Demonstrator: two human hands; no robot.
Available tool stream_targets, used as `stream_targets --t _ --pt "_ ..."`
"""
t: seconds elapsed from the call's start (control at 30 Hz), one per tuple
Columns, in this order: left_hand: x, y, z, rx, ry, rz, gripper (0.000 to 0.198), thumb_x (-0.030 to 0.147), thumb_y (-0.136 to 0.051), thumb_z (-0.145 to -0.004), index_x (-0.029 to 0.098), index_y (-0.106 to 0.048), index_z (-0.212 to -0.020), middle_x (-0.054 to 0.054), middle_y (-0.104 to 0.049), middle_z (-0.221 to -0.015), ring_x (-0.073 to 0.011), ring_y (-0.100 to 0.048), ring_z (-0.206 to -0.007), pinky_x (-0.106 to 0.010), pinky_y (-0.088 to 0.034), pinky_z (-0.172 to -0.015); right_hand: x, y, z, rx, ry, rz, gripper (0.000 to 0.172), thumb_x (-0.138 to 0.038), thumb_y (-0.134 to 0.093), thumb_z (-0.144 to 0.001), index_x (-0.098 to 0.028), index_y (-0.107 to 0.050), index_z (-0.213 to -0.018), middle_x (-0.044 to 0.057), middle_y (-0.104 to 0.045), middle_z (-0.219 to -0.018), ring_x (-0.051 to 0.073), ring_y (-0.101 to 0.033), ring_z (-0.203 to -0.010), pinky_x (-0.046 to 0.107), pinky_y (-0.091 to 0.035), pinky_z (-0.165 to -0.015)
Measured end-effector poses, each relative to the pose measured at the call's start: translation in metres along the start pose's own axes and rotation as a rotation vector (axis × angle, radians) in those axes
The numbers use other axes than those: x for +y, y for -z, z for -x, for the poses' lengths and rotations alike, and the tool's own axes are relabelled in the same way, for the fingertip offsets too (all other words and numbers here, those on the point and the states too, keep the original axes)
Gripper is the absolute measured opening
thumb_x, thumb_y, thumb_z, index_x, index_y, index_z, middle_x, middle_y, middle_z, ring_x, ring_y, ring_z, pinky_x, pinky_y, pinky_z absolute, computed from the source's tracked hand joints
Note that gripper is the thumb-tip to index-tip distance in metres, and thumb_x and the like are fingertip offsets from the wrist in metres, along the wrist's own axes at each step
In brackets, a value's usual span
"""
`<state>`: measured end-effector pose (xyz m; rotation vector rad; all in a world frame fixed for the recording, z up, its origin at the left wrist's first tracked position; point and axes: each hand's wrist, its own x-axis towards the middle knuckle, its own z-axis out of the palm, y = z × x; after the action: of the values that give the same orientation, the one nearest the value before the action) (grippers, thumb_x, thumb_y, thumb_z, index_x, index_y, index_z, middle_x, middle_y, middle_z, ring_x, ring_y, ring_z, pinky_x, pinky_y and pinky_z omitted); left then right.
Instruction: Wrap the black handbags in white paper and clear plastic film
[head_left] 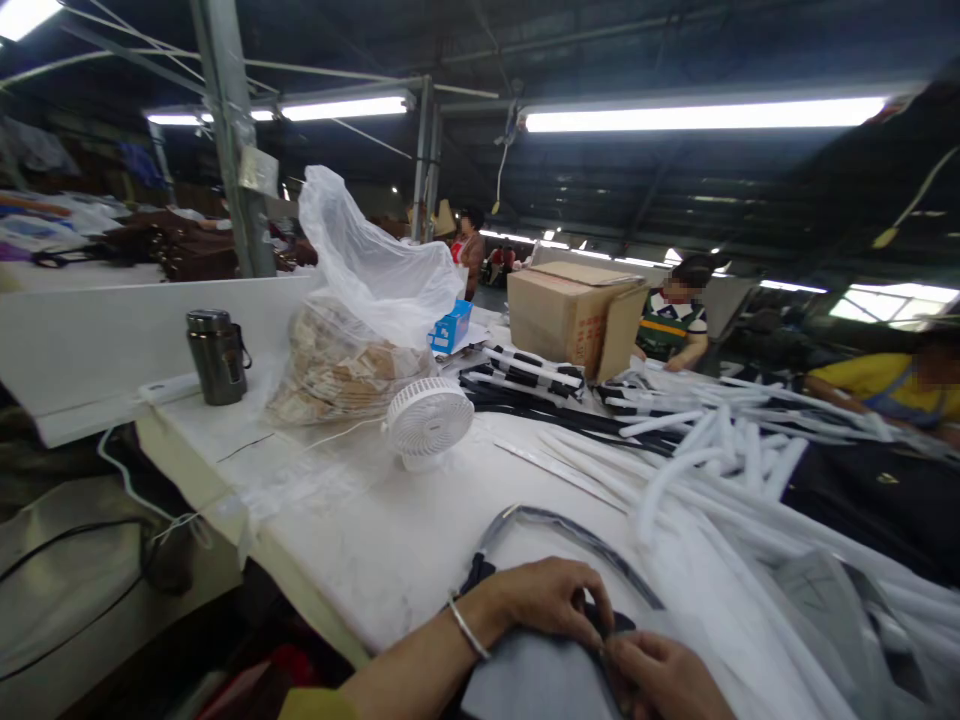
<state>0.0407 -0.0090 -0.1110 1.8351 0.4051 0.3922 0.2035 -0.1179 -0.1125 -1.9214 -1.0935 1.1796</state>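
At the near edge of the table lies a dark grey bag-like piece with a black edge. From it a curved handle, sheathed in clear plastic, loops forward over the white tabletop. My left hand, with a bangle at its wrist, is closed, thumb and fingers pinching the black edge. My right hand is closed beside it, its fingertips meeting the left ones at the same edge. Whatever small part lies between the fingertips is hidden.
A white fan, a bag of tan packets and a dark flask stand on the left. White foam tubes and white plastic sheeting spread rightward. Beyond are a cardboard box and co-workers.
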Motion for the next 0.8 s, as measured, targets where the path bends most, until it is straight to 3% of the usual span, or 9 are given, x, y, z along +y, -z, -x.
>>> stream_targets --t 0.17,0.4,0.5,0.57,0.67,0.73,0.8 --pt "0.016 0.003 0.006 0.004 0.031 -0.048 0.025 0.019 -0.074 -0.068 0.021 -0.069 -0.092 0.004 -0.057 -0.078 -0.0129 -0.050 -0.071 -0.022 -0.039 -0.064 -0.016 -0.004 0.015 0.026 0.023 0.004 0.023 -0.039 -0.052 -0.063 -0.017 -0.059 -0.058 -0.001 -0.053 -0.046 0.009 -0.043 -0.036 0.020 -0.033 -0.037" --pt "0.021 0.007 0.006 -0.044 0.017 -0.057 0.025 0.018 -0.069 -0.070 0.020 -0.067 -0.095 0.004 -0.055 -0.077 -0.0122 -0.048 -0.070 -0.023 -0.037 -0.064 -0.020 0.000 0.021 0.054 0.066 -0.055 0.023 -0.036 -0.050 -0.067 -0.017 -0.060 -0.062 -0.001 -0.057 -0.049 0.009 -0.047 -0.038 0.019 -0.034 -0.038" --pt "0.019 0.004 0.005 0.016 0.022 0.019 0.029 0.018 -0.070 -0.069 0.018 -0.066 -0.097 0.003 -0.058 -0.078 -0.0114 -0.048 -0.068 -0.022 -0.037 -0.063 -0.018 -0.001 0.020 0.032 0.057 -0.100 0.026 -0.040 -0.052 -0.068 -0.017 -0.062 -0.065 0.000 -0.059 -0.052 0.010 -0.049 -0.040 0.020 -0.038 -0.041" --pt "0.018 0.000 0.002 0.181 -0.002 0.165 0.039 0.020 -0.070 -0.070 0.018 -0.060 -0.108 0.000 -0.062 -0.089 -0.0112 -0.051 -0.070 -0.023 -0.041 -0.064 -0.016 -0.003 0.020 0.016 0.044 -0.117 0.030 -0.047 -0.055 -0.069 -0.018 -0.061 -0.064 0.001 -0.060 -0.053 0.010 -0.051 -0.041 0.021 -0.040 -0.042" --pt "0.016 0.003 -0.003 0.610 -0.139 0.398 0.057 0.028 -0.067 -0.075 0.018 -0.045 -0.127 -0.004 -0.063 -0.097 -0.0118 -0.053 -0.067 -0.026 -0.048 -0.064 -0.006 -0.004 0.014 0.048 0.027 -0.093 0.040 -0.060 -0.063 -0.065 -0.019 -0.060 -0.063 0.001 -0.056 -0.050 0.011 -0.047 -0.039 0.023 -0.038 -0.040" --pt "0.015 0.012 0.000 0.941 -0.257 0.427 0.056 0.034 -0.061 -0.083 0.020 -0.039 -0.133 -0.006 -0.061 -0.100 -0.0115 -0.052 -0.066 -0.025 -0.049 -0.061 0.002 -0.006 0.006 0.064 0.021 -0.094 0.044 -0.063 -0.068 -0.060 -0.020 -0.061 -0.062 0.000 -0.052 -0.047 0.011 -0.045 -0.038 0.024 -0.037 -0.039" --pt "0.020 0.023 0.010 1.169 -0.384 0.322 0.055 0.034 -0.056 -0.090 0.022 -0.034 -0.139 -0.006 -0.061 -0.104 -0.0107 -0.053 -0.066 -0.026 -0.050 -0.064 0.007 -0.007 0.001 0.037 0.053 -0.128 0.046 -0.065 -0.069 -0.059 -0.020 -0.059 -0.060 -0.001 -0.050 -0.046 0.010 -0.042 -0.037 0.023 -0.035 -0.039"
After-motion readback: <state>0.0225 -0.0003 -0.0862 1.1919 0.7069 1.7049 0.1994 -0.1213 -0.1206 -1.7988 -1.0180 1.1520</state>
